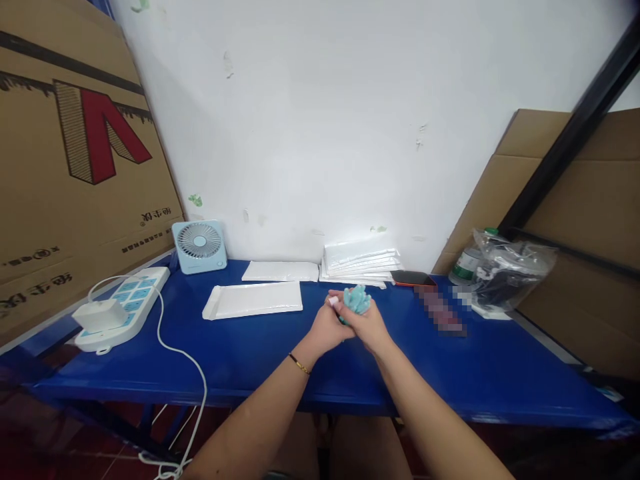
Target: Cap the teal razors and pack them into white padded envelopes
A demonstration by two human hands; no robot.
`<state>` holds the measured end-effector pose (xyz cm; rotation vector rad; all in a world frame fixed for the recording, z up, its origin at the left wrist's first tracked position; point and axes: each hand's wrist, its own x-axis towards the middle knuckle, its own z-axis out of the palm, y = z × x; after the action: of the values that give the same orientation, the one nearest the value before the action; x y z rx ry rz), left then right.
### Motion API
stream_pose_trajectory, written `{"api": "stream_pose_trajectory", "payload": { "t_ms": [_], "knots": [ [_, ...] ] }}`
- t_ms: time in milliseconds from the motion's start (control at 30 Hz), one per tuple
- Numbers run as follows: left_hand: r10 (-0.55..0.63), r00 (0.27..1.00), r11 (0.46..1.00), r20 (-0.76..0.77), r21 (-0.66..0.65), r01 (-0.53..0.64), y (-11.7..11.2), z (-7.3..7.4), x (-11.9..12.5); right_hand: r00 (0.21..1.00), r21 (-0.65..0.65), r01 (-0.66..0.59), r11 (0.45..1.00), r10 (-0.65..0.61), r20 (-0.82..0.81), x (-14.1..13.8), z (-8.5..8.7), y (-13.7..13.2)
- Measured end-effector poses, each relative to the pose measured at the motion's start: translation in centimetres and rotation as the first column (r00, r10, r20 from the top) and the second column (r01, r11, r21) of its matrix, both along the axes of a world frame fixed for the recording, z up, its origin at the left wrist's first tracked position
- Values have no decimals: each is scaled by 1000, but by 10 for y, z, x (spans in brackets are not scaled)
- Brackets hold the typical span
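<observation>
Above the blue table (225, 353), my left hand (327, 328) and my right hand (369, 325) are closed together around a light-blue bumpy thing (357, 299). Its exact kind does not show, and my fingers hide its lower part. A small white piece (334, 303) shows at my left fingers; I cannot tell whether it is a tag or part of the held thing. Left of my hands lies a flat white padded envelope (255, 300), its flap end pointing left. Behind it another white envelope (280, 271) lies along the wall.
A stack of white envelopes (357, 260) stands against the wall, with a phone (414, 279) beside it. At left are a blue fan (200, 247), a power strip (135, 303) and its white cable (187, 353). Bottle (466, 265) and plastic-bagged item (510, 273) stand right.
</observation>
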<state>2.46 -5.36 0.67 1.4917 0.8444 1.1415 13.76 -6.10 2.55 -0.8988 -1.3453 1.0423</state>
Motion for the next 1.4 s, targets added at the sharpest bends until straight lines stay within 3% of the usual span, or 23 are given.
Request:
{"api": "stream_pose_trajectory", "payload": {
  "t_ms": [67,133,167,233,300,333,433,533,567,633,700,733,767,800,833,900,933,1000,1067,1133,1233,1300,1400],
  "knots": [
    [-22,993,996,-118,85,32,9,1,-24,988,8,87,996,-85,-126,8,2,4],
    [123,954,981,-272,177,-76,25,3,-56,970,24,146,989,-138,-202,18,3,9],
    [192,900,971,-392,207,-117,35,5,-74,967,33,163,986,-153,-203,23,2,11],
    [278,700,960,-658,208,-186,56,8,-106,971,35,200,979,-193,-144,31,-3,13],
    [242,472,966,-848,167,-195,73,10,-131,976,7,213,977,-213,-57,34,-12,12],
    [203,394,974,-896,145,-172,80,10,-140,979,-11,203,979,-203,-22,34,-17,12],
    [110,289,993,-951,90,-82,92,9,-155,988,-54,152,987,-153,-18,33,-27,9],
    [120,342,993,-932,109,-52,95,9,-156,984,-96,142,985,-151,-94,35,-30,9],
    [149,396,989,-906,131,-72,94,12,-154,981,-109,141,984,-153,-115,36,-30,9],
    [237,578,971,-781,174,-164,93,22,-147,978,-118,136,984,-152,-143,39,-25,7],
    [354,801,935,-482,167,-313,93,40,-137,977,-95,124,988,-138,-164,40,-16,4],
    [407,874,913,-265,126,-387,93,51,-131,976,-73,116,991,-128,-176,40,-9,1],
    [461,887,886,-1,61,-460,92,63,-125,975,-47,109,993,-116,-189,40,-1,-2],
    [477,838,874,265,-36,-486,92,73,-119,973,-19,101,995,-103,-205,39,8,-7],
    [474,745,875,469,-154,-460,91,83,-113,971,10,90,996,-85,-221,39,17,-12],
    [438,612,898,659,-352,-265,87,94,-100,969,63,64,996,-47,-242,37,35,-23],
    [440,583,885,683,-442,-150,83,95,-94,974,87,42,995,-21,-226,37,42,-29],
    [488,552,806,676,-592,12,76,89,-80,992,119,-33,992,47,-113,34,52,-39],
    [538,527,737,658,-671,86,67,78,-66,991,113,-123,986,116,71,31,58,-46],
    [529,535,716,659,-684,136,60,65,-51,967,107,-150,983,124,222,29,63,-49],
    [507,588,693,631,-704,158,51,52,-33,936,227,-60,972,-25,352,28,75,-48],
    [506,631,667,588,-730,145,47,48,-23,885,386,-22,922,-162,436,27,85,-46],
    [477,651,650,591,-735,191,38,46,-14,759,520,-103,848,-271,593,27,96,-43]
  ]
}}
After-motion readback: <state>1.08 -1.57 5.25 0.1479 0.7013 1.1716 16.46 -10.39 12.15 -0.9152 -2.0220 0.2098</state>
